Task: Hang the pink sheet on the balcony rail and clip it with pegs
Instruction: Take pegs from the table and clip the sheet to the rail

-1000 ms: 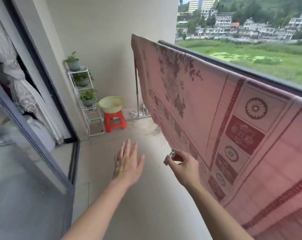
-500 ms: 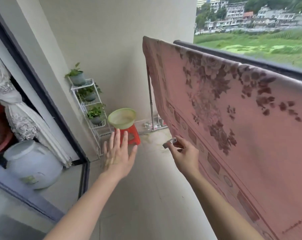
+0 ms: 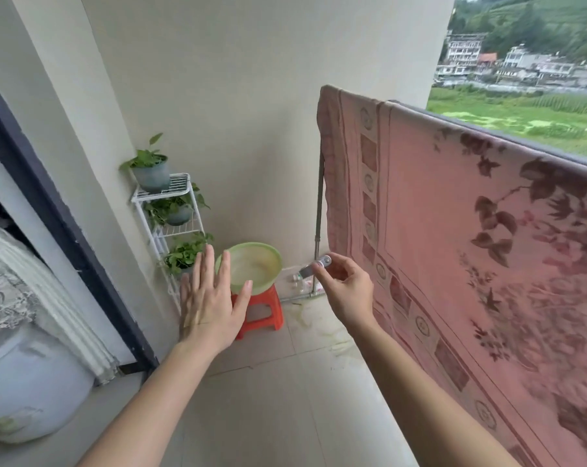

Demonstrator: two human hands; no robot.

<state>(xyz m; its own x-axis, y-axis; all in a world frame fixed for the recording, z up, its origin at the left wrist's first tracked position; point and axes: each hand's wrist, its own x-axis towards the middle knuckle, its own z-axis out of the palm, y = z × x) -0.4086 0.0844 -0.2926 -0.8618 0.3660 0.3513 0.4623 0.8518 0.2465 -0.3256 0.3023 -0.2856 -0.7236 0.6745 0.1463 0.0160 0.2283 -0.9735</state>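
left hand [image 3: 211, 308] held flat with fingers spread, right hand [image 3: 347, 291] pinching a metal peg [image 3: 314, 267] beside the pink sheet [image 3: 453, 264].

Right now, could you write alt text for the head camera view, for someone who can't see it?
A pink sheet hangs over a balcony rail; the right hand pinches a silvery peg near it, the left hand open.

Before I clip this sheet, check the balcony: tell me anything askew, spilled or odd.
The pink sheet hangs over the rail with its wall-side edge bunched into folds, not flat. Small litter lies on the floor by the foot of the pole, near greenish smears.
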